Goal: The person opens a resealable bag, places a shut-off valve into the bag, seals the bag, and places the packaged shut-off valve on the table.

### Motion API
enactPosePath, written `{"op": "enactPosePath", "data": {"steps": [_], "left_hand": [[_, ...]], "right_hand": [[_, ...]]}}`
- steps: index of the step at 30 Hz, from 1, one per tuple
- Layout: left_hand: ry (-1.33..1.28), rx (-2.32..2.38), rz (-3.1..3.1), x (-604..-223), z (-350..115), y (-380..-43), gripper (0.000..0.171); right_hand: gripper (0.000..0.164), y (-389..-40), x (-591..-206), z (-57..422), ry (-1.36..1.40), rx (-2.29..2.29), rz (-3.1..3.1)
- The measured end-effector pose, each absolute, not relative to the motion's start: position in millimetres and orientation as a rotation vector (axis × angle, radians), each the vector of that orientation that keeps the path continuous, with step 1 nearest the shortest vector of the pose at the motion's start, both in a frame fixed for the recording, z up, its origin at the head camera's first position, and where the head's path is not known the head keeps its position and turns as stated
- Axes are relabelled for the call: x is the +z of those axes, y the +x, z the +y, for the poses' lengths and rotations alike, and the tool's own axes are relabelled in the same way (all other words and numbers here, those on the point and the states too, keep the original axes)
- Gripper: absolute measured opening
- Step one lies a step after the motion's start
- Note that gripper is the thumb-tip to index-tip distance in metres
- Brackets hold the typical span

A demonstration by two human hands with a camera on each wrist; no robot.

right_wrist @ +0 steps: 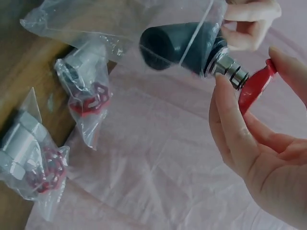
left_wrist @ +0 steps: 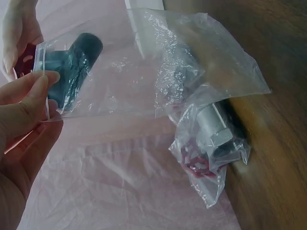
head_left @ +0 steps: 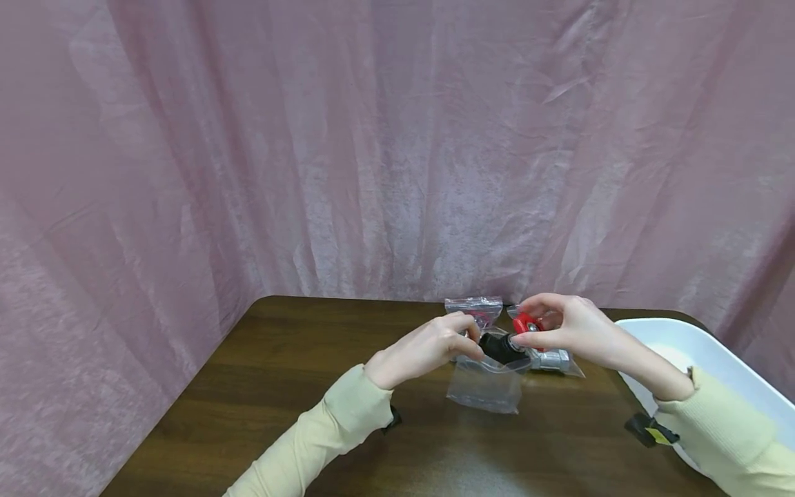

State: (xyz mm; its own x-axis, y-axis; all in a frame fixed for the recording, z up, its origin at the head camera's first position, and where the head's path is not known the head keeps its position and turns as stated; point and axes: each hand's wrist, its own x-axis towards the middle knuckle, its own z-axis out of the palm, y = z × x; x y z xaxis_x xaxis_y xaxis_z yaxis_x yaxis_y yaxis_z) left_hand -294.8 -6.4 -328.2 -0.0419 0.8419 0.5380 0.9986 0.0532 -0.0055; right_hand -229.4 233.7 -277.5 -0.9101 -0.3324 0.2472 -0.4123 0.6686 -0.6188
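In the head view, a valve (head_left: 499, 348) with a black body and a red handwheel lies partly inside a clear zip bag (head_left: 484, 388). My left hand (head_left: 428, 345) pinches the bag's open edge between thumb and fingers, seen close in the left wrist view. Fingers and thumb of my right hand (head_left: 577, 330) grip the red handwheel (right_wrist: 256, 87). Between wheel and body shows a metal stem (right_wrist: 228, 66), outside the bag's mouth. The black body sits within the plastic near the opening, and the bag's far end hangs loose.
Behind the hands lie two bagged metal valves with red wheels, one bagged valve (right_wrist: 84, 79) beside another bagged valve (right_wrist: 21, 146). To the right stands a white tray (head_left: 673, 345) at the edge of the brown table (head_left: 298, 366). A pink curtain (head_left: 397, 152) hangs behind.
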Motion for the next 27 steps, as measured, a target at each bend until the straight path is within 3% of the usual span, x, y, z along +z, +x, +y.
{"op": "enactPosePath", "data": {"steps": [12,20,27], "left_hand": [[-1.828,-0.478,-1.927,-338.4,-1.1,-295.0,0.037],[-1.844,-0.529,-1.947,-357.4,0.1,-294.2,0.034],[-1.853,-0.550,-1.997,-371.3,1.9,-294.0,0.043]], "right_hand": [[0.036,-241.4,-302.1,215.5,0.807,0.869,-2.691],[0.037,-247.7,-322.9,212.5,0.822,0.678,-2.708],[0.036,-249.4,-338.7,209.7,0.859,0.631,-2.779]]}}
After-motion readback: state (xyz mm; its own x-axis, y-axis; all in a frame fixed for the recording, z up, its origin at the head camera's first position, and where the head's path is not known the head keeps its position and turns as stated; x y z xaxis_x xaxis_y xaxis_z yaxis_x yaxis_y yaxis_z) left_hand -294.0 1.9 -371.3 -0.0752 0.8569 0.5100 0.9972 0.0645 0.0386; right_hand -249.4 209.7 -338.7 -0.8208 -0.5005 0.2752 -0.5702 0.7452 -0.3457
